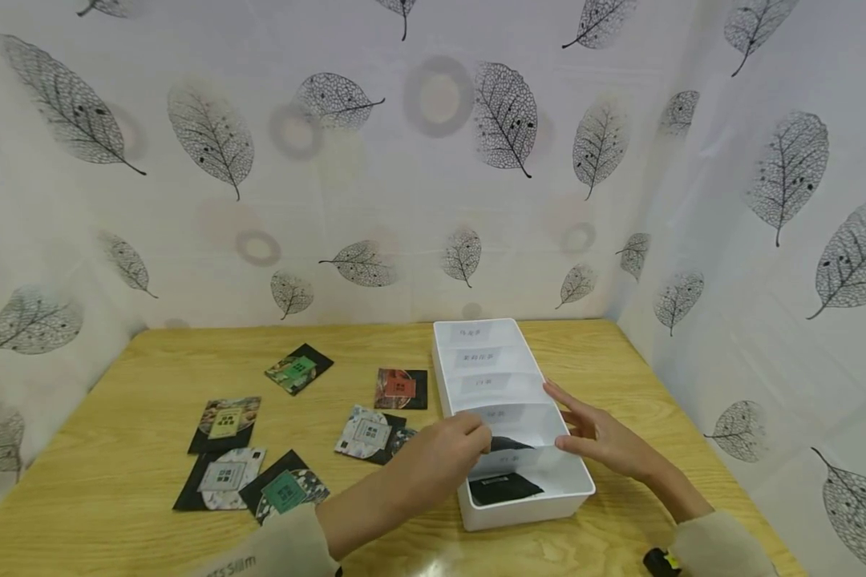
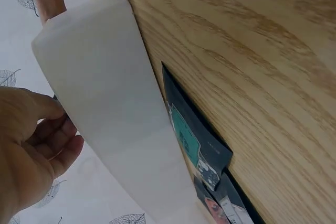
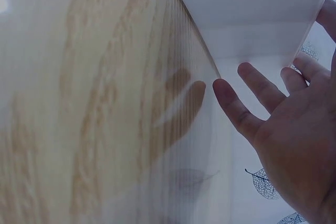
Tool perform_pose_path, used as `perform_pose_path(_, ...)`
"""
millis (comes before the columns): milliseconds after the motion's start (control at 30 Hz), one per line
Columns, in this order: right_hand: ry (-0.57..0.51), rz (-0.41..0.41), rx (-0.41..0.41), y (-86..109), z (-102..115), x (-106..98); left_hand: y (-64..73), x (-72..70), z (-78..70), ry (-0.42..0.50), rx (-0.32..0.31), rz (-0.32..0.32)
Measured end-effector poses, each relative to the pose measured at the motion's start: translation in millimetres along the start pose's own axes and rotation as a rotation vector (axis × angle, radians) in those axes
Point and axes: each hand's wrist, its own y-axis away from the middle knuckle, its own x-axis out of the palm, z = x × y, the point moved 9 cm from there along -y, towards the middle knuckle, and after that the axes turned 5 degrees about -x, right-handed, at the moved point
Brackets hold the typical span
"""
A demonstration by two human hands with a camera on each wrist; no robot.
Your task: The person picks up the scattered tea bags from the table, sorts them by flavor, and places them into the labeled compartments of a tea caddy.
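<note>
Box (image 1: 530, 511), white, divided, standing on table (image 1: 94, 481).
Left hand (image 1: 440, 450) is pinching a black sachet (image 1: 511, 443) in the second-nearest compartment; right hand (image 1: 606, 437), fingers spread, is touching the right rim. Another dark sachet (image 1: 505, 488) is lying in the nearest compartment.

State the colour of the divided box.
White; the divided box shows best in the head view.

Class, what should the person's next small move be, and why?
Perhaps open the left hand and release the dark packet: it appears pinched there, and already shows inside the second-nearest compartment of the white box.
</note>
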Motion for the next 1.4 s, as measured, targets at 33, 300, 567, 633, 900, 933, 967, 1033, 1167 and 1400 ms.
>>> perform_pose_path(33, -0.004, 0.002, -0.001, 0.0, 0.0, 0.4, 0.0, 1.6, 1.2, -0.009, -0.006, 0.016)
perform_pose_path(300, -0.006, 0.006, -0.007, -0.5, -0.1, 1.3, -1.8, 9.0, 9.3, -0.051, -0.040, 0.092)
perform_pose_path(567, -0.003, 0.004, -0.008, -1.3, -0.5, 0.8, -6.7, 9.9, 9.1, -0.138, -0.067, 0.159)
perform_pose_path(633, -0.007, 0.006, -0.007, -1.5, -0.6, 1.0, -7.1, 10.9, 11.1, -0.131, -0.080, 0.171)
perform_pose_path(900, -0.004, 0.001, -0.013, -0.7, -0.2, 0.3, 0.2, 9.0, 29.9, 0.142, -0.199, 0.154)
perform_pose_path(933, -0.003, 0.001, -0.013, -0.7, -0.2, 0.3, 3.3, 7.9, 34.6, 0.197, -0.240, 0.147)
perform_pose_path(967, -0.003, 0.002, -0.013, -0.9, -0.3, 0.5, 6.6, 6.5, 39.6, 0.246, -0.279, 0.136)
perform_pose_path(1033, -0.008, 0.004, -0.013, -1.5, -0.5, 0.9, 15.3, 3.1, 50.8, 0.320, -0.363, 0.115)
perform_pose_path(1167, -0.018, 0.010, -0.007, -2.6, -1.2, 1.5, 36.3, -7.4, 74.6, 0.427, -0.494, 0.046)
perform_pose_path(1400, -0.003, -0.005, -0.018, -0.5, -0.2, -0.5, 70.0, -21.7, 110.7, 0.476, -0.705, -0.028)
